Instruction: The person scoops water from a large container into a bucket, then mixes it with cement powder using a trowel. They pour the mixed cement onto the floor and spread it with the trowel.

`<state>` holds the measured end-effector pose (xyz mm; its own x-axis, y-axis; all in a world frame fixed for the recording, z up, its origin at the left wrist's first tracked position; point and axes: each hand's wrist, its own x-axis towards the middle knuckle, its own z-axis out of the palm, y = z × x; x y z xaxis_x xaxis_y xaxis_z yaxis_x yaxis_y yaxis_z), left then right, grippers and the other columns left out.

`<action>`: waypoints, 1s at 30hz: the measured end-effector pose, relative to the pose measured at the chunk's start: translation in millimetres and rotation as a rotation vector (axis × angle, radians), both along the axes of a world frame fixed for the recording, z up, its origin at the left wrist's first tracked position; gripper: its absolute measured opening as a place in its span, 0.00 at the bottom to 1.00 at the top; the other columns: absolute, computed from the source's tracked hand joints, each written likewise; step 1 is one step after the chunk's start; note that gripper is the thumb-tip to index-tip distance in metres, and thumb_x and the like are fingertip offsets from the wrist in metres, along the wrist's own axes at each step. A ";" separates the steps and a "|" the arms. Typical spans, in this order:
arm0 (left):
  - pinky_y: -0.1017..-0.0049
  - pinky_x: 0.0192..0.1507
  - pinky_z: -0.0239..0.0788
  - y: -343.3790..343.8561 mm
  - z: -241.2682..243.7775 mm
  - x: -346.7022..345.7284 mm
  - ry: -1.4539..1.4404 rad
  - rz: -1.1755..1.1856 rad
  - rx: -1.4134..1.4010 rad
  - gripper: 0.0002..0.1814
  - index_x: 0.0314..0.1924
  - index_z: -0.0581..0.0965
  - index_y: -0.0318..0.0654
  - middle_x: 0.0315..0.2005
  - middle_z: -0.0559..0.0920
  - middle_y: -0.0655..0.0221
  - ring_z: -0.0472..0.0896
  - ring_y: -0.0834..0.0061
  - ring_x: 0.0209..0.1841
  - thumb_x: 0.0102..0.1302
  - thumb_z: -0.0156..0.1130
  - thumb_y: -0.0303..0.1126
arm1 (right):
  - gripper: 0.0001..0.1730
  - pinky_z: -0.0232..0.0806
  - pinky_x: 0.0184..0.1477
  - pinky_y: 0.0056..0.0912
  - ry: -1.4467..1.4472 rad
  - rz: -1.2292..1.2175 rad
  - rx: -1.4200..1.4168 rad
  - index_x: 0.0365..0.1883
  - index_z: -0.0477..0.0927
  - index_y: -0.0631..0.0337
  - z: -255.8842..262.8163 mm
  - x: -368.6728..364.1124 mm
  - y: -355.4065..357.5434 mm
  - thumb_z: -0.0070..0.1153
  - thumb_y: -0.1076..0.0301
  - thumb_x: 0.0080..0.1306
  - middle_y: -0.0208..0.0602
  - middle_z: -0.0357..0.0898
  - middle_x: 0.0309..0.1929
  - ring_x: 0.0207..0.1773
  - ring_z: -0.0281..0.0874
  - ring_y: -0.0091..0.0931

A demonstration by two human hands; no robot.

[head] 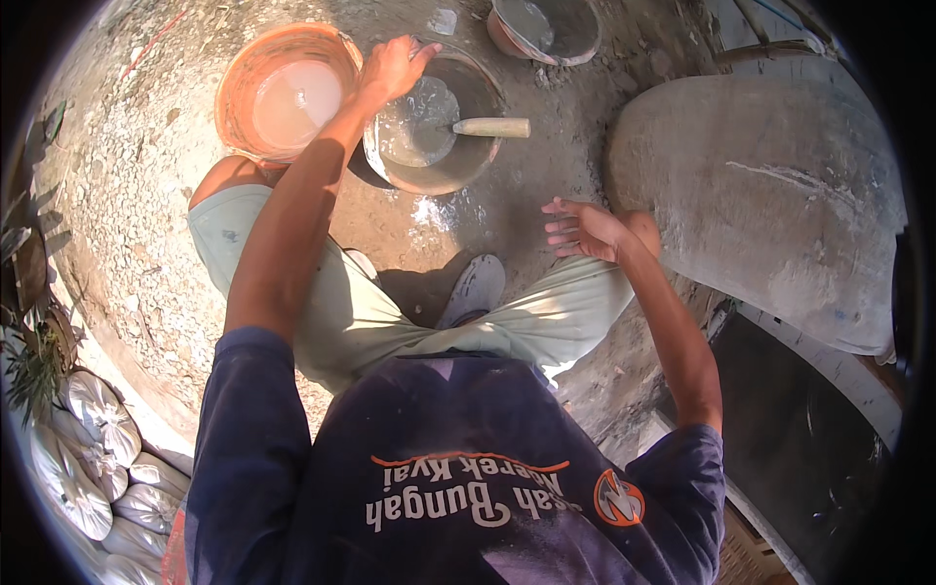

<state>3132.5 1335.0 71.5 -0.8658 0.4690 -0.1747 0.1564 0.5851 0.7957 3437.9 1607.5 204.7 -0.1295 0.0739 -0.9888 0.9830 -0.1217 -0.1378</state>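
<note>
Up ahead, my left hand is closed over the far left rim of a round mortar bucket. Wet grey liquid or thin mortar lies in the bottom of that bucket. A tool with a pale wooden handle leans in it, the handle crossing the right rim; its working end is hidden. Left of it, touching or nearly so, stands an orange plastic basin of cloudy water, partly covered by my left forearm. My right hand hangs by my right knee, palm turned partly up, fingers apart, holding nothing.
A smaller bucket with grey residue stands beyond. On the right is a large, grey, smooth-sided object, near a dark panel. White filled sacks pile up at lower left. Gravelly ground spreads to the left.
</note>
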 end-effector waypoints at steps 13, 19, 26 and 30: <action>0.49 0.55 0.75 -0.5 -6.0 -2.6 0.106 0.026 0.027 0.37 0.49 0.83 0.27 0.43 0.86 0.37 0.85 0.37 0.51 0.73 0.59 0.64 | 0.20 0.75 0.49 0.31 0.990 -0.048 0.398 0.61 0.82 0.61 0.8 -3.8 -30.4 0.63 0.62 0.76 0.35 0.83 0.48 0.47 0.82 0.25; 0.49 0.55 0.75 -0.1 9.6 0.4 0.000 -0.028 -0.031 0.39 0.49 0.83 0.25 0.44 0.86 0.35 0.85 0.37 0.52 0.73 0.60 0.64 | 0.21 0.72 0.44 0.37 1.582 0.932 1.036 0.53 0.85 0.61 -24.8 -0.8 -39.1 0.71 0.62 0.64 0.43 0.81 0.42 0.41 0.81 0.37; 0.49 0.55 0.75 -2.4 6.2 4.0 0.050 0.021 0.012 0.37 0.45 0.83 0.26 0.41 0.87 0.37 0.85 0.37 0.51 0.73 0.60 0.63 | 0.18 0.72 0.45 0.41 1.416 0.717 1.193 0.54 0.85 0.57 17.2 -76.7 -0.7 0.68 0.64 0.67 0.41 0.79 0.37 0.39 0.78 0.39; 0.49 0.54 0.76 -4.8 19.0 5.1 0.025 0.013 0.000 0.34 0.45 0.83 0.27 0.41 0.86 0.36 0.85 0.37 0.50 0.73 0.61 0.61 | 0.22 0.73 0.48 0.46 1.309 1.067 1.139 0.59 0.82 0.52 10.8 -105.7 -37.2 0.66 0.57 0.69 0.42 0.78 0.44 0.44 0.80 0.40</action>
